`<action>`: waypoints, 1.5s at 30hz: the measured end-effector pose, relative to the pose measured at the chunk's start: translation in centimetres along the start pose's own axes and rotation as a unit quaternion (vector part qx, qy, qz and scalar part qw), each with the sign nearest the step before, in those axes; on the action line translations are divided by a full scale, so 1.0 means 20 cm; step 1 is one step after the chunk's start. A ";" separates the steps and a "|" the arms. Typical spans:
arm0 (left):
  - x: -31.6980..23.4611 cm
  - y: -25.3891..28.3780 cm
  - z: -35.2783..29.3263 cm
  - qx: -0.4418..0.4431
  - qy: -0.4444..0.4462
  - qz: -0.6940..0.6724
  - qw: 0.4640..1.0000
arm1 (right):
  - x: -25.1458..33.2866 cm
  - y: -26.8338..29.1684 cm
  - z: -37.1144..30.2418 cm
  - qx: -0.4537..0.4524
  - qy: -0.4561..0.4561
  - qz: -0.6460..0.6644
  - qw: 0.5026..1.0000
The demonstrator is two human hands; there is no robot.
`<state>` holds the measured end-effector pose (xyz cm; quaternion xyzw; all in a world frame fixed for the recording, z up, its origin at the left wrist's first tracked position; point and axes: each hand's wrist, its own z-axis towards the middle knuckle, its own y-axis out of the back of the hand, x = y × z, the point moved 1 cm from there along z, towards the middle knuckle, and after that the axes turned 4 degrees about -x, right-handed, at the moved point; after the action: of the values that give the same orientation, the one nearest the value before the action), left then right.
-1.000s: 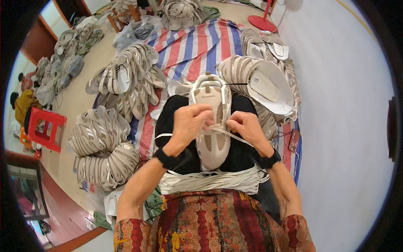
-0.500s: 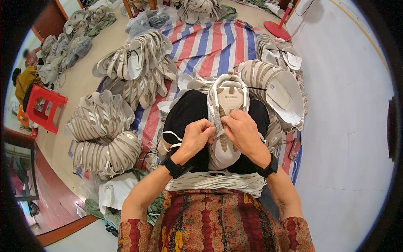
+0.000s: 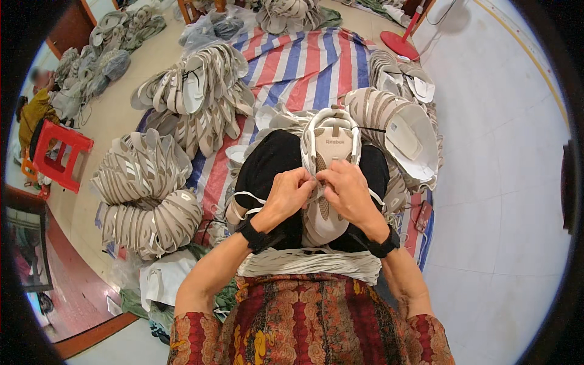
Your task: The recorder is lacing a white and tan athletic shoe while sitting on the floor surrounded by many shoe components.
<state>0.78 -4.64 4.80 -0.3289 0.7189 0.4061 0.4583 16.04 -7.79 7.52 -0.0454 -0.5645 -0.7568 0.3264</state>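
- Where a white lace (image 3: 249, 196) loops out beside my left hand (image 3: 287, 196), it looks thin and limp, best pinched near its end.
- That hand is curled, thumb and forefinger bent to the left side of the beige shoe upper (image 3: 331, 148); I cannot tell whether they grip lace, edge or nothing.
- On my lap, toe toward me, the upper should handle light: soft at tongue and mesh, stiffer at the toe, hardly fragile, perhaps slippery against my black trousers (image 3: 267, 167). Its throat edges seem the surest hold.
- My right hand (image 3: 348, 191) bends over its middle, fingertips close to the left ones; what they grip is hidden.
- Far left, a co-worker (image 3: 38, 118) in mustard is near a red stool (image 3: 42, 146).
- Next come fanned stacks of uppers (image 3: 146, 219), then the striped sheet (image 3: 286, 67), creased and plastic-looking.
- Rightward, another stack (image 3: 392, 131), a round red base (image 3: 400, 47) and a smooth pale surface (image 3: 486, 182).
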 end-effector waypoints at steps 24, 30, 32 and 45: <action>-0.01 0.09 0.11 0.006 -0.352 0.123 0.928 | -0.03 0.02 0.06 -0.031 0.136 -0.124 0.982; 0.05 0.07 0.01 0.007 -0.309 0.102 0.945 | -0.39 0.87 0.12 -0.389 -0.173 -0.197 0.883; 0.03 0.06 0.03 0.041 -0.318 0.096 0.942 | -0.81 1.18 -0.06 -0.428 -0.244 -0.294 0.819; 0.10 0.08 -0.16 0.077 -0.354 0.430 0.827 | -0.16 0.15 -0.03 -0.025 0.113 -0.049 0.992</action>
<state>-2.58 -6.83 4.25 0.2169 0.6048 0.5940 0.4841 20.41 -7.25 8.36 0.0601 -0.5065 -0.7860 0.3494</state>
